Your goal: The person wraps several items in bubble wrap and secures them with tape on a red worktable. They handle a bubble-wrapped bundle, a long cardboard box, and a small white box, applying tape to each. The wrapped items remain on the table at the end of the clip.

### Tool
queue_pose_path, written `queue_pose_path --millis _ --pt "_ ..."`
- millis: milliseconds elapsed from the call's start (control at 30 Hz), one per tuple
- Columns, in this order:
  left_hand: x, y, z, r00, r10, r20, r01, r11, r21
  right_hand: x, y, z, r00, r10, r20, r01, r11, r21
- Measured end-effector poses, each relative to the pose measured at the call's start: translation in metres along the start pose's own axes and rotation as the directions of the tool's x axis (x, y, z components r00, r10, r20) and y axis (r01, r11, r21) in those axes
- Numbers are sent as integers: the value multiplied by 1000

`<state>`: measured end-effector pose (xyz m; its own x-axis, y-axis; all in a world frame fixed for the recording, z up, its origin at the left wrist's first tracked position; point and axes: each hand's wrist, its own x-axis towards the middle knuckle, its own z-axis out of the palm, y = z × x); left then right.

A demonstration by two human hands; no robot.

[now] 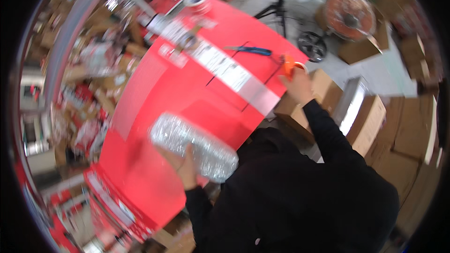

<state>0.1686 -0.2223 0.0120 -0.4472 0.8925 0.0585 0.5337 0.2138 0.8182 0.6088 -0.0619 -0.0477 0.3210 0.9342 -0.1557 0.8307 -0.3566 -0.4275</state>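
My left hand (182,167) grips the side of a long bundle (201,146) wrapped in clear, shiny plastic film or bubble wrap; its thumb lies over the top. What is inside the wrap cannot be made out. The bundle is over the near part of a red tabletop (154,178). At the table's right edge, my right hand (300,85) is closed on an orange tape dispenser (289,64), with part of a pale roll showing beside the fingers. A blue utility knife (255,50) lies on the red surface just left of that hand.
A strip of printed white labels (225,68) runs diagonally across the table, with a tape roll (197,1) at the far end. Cardboard boxes (323,93) stand close on my right. A fan (350,15) and a black stand (280,7) are beyond. Piled packages (93,65) fill the left.
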Motion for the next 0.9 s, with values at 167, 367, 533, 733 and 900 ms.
queue_pose_path --millis 167,367,533,733,900 --pt "23 3 15 986 87 142 -152 816 558 16 58 67 984 -68 -167 29 974 -226" --pt "15 -27 -19 989 105 100 -138 899 416 9 44 41 976 -196 -97 210 965 160" --pt "-31 35 -62 974 220 -52 -223 973 -54 -165 -39 -46 804 -569 173 331 670 665" --pt "-134 94 -84 732 251 634 17 923 -384 -324 -75 -78 658 -633 407 272 704 656" --pt "-169 79 -80 682 110 723 351 818 -456 -378 -35 -57 674 -713 192 492 627 604"
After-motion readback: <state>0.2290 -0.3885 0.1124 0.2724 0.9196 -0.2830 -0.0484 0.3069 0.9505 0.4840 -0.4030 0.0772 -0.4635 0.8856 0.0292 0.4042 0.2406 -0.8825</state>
